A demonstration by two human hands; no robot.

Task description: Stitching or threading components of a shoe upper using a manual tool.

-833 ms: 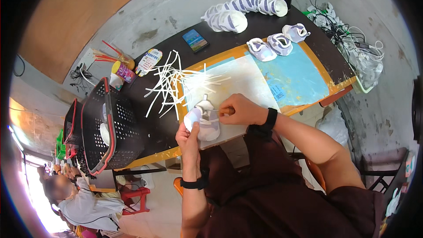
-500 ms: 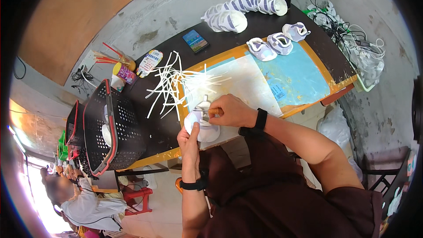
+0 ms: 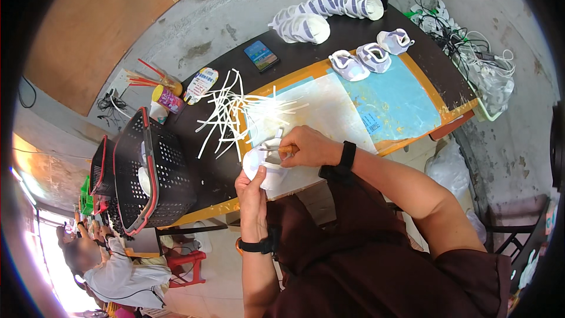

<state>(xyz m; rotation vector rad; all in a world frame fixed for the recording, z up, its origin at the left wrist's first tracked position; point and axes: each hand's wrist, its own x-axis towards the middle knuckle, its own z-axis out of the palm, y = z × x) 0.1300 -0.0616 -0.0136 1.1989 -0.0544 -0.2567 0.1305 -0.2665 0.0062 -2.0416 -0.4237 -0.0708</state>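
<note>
Pinched between the thumb and fingers of my left hand (image 3: 252,193) is a small white and pale-lilac shoe upper (image 3: 274,178), held at the table's near edge. My right hand (image 3: 315,146) is closed round the wooden handle of an awl-like tool (image 3: 289,149). Its thin metal shaft points left, across the opening of the upper; whether the tip touches the fabric I cannot tell. Just beyond my hands, a loose heap of narrow white strips (image 3: 235,112) lies partly on a whitish sheet (image 3: 323,106).
Three similar shoe uppers (image 3: 373,58) stand on a blue sheet (image 3: 406,103) at the right. Nested uppers (image 3: 309,26) lie behind, near a phone (image 3: 261,56). Black baskets (image 3: 170,171) stand at left, below a purple-yellow can (image 3: 168,100). Another person (image 3: 123,277) sits at lower left.
The shoe upper has shifted slightly left and tilted in my left hand. My right hand stays nearly in place with the tool. At lower left the other person has moved a little.
</note>
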